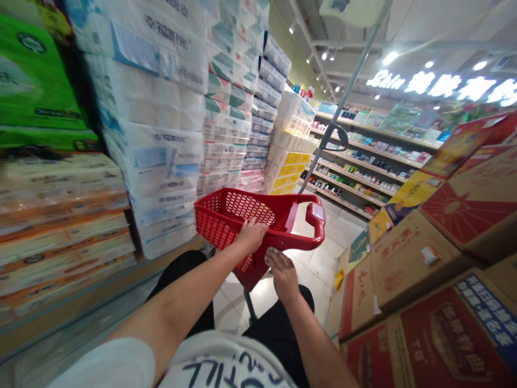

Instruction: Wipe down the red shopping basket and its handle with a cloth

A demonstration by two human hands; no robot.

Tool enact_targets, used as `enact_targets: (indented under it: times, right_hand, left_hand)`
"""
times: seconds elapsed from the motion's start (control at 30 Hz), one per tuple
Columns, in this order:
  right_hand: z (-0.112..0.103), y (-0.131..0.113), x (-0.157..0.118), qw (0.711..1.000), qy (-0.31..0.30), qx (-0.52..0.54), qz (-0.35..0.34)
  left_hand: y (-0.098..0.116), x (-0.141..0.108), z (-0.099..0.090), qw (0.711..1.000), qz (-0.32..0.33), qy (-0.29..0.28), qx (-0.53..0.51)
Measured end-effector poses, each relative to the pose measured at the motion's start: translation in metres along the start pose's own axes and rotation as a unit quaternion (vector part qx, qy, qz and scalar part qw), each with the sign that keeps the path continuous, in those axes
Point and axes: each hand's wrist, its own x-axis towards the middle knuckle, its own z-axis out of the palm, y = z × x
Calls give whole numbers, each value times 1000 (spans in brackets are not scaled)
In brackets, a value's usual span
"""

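Red Shopping Cart: Position and Hand Placement

The red shopping cart (256, 269) stands in a store aisle, directly in front of the seated or crouching person, between the knees of the black trousers (177, 277). From where I stand, its perforated basket section points to the person's left and its looped handle (318, 214) to the right. White floor tiles (309, 264) show beneath.

Left hand (252, 236): partly closed, fingers bent over the near rim of the basket, holding it. Grip force cannot be determined.

Right hand (285, 275): partly closed, fingers together and slightly bent. A pale cloth (270, 253) is held at the fingertips, against the solid near side panel below the rim.

Surroundings: stacked paper packs (161, 140) line the left side. Cardboard cartons (416, 264) line the right. A grey pole (355, 81) rises at a slant behind the handle; stocked shelves (359, 161) stand farther back.
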Motion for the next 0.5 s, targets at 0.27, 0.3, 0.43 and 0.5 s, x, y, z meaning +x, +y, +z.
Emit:
enact_targets:
  times: [0.27, 0.3, 0.43, 0.5]
  right_hand:
    - [-17, -8, 22, 1000, -10, -4, 12]
    - [-17, -9, 24, 1000, -5, -7, 17]
    - [-32, -10, 40, 994, 75, -32, 75]
    - [-44, -9, 49, 992, 91, -37, 81]
  left_hand:
    - [3, -9, 1, 998, -59, 20, -33]
    - [2, -10, 1, 998, -58, 20, -34]
    - [-3, -9, 3, 997, -61, 31, -40]
    - [-5, -8, 5, 997, -62, 33, -45]
